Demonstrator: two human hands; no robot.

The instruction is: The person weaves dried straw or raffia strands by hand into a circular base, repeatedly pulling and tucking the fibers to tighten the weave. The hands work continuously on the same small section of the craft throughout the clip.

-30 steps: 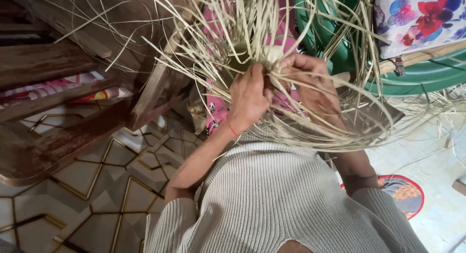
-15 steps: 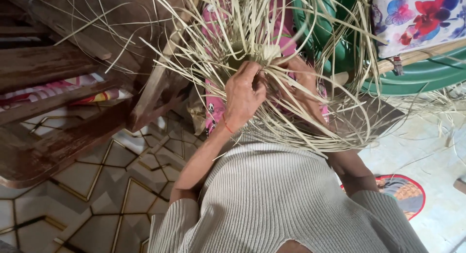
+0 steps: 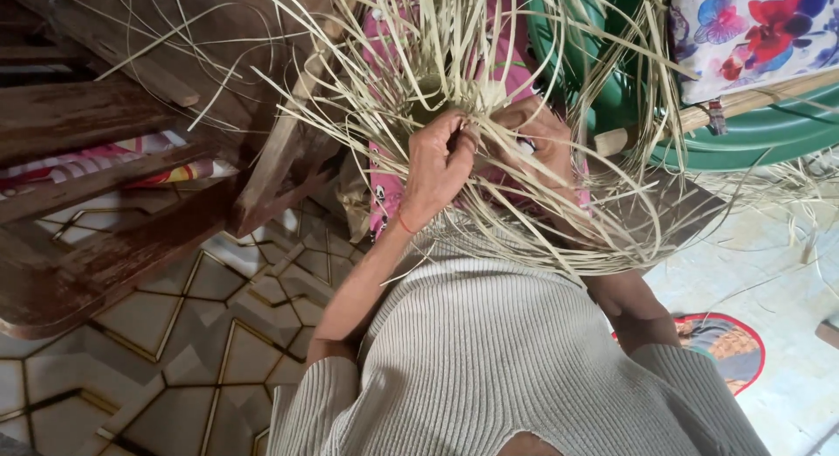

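Straw strips hide right hand, grip unclear; left hand fingers apparently pinch strips.

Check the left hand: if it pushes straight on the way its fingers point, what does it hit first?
Likely the woven straw knot that the left hand already pinches; beyond it, loose straw strips. Depth is unclear.

This looks like a lived-in home used for handcraft: a patterned tile floor with gold lines, dark worn wooden furniture, a big green plastic basin, flowered cloth, and pale straw weaving strips sprawling everywhere.
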